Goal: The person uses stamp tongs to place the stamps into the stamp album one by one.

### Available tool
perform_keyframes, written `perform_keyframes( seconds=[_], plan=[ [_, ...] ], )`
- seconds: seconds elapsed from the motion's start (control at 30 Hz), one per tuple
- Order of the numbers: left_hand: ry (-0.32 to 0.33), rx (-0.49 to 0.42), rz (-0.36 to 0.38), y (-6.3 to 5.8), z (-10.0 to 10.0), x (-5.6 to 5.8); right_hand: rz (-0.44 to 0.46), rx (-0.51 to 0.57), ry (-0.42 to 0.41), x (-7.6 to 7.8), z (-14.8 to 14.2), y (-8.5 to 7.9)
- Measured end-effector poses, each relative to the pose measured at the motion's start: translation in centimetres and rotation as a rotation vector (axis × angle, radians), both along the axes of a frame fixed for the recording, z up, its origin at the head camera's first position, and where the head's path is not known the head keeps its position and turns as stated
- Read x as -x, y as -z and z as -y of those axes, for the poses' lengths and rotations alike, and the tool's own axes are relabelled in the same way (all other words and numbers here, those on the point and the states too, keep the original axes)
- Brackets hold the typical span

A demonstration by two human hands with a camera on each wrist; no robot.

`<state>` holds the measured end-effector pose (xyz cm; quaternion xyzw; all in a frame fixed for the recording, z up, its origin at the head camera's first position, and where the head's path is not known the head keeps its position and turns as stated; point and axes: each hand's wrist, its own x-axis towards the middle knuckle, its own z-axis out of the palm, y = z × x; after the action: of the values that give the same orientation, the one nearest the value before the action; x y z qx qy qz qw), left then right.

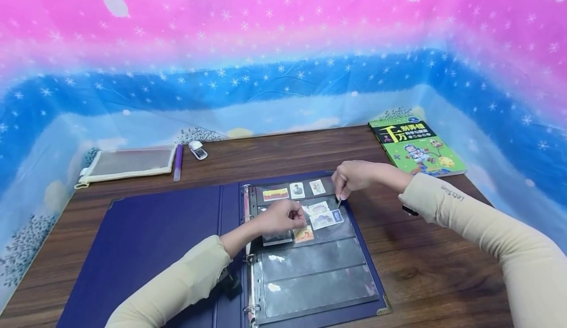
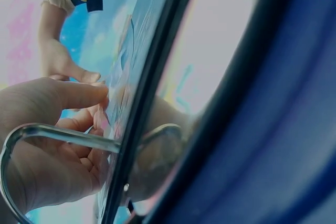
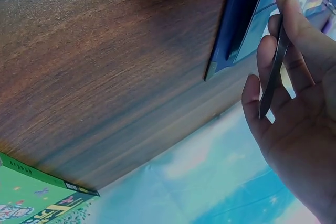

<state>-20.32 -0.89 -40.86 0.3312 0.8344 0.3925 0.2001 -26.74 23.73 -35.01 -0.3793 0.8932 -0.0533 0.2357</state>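
A navy ring binder (image 1: 164, 249) lies unfolded on the table, with a black stamp page (image 1: 319, 283) of clear pocket strips on its rings. My right hand (image 1: 353, 176) pinches slim metal tweezers (image 3: 275, 72), tips down at the page's right edge by a pale stamp with a blue end (image 1: 327, 219). My left hand (image 1: 281, 216) is over the page's middle row, thumb and forefinger brought together at the pocket film; I cannot tell whether they grip it. An orange stamp (image 1: 303, 234) shows just below those fingers. Three stamps, one of them a red-and-yellow stamp (image 1: 275, 194), fill the top row.
Behind the binder lie a mesh zip pouch (image 1: 133, 162), a purple pen (image 1: 178, 163) and a small white-and-black object (image 1: 198, 150). A green book (image 1: 418, 151) lies at the back right. Patterned cloth (image 1: 266, 82) hangs around the table's back and sides.
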Motion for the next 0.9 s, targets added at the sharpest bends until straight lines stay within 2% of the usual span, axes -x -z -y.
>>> perform_keyframes(
  seconds=[0.5,0.9],
  plan=[
    [-0.001,-0.007,0.016,-0.04,0.12,0.25,0.08,0.022,-0.071,-0.64,0.21,0.08],
    [-0.012,-0.007,0.033,0.33,0.16,0.25,0.191,0.069,-0.016,-0.78,-0.7,0.72]
  ],
)
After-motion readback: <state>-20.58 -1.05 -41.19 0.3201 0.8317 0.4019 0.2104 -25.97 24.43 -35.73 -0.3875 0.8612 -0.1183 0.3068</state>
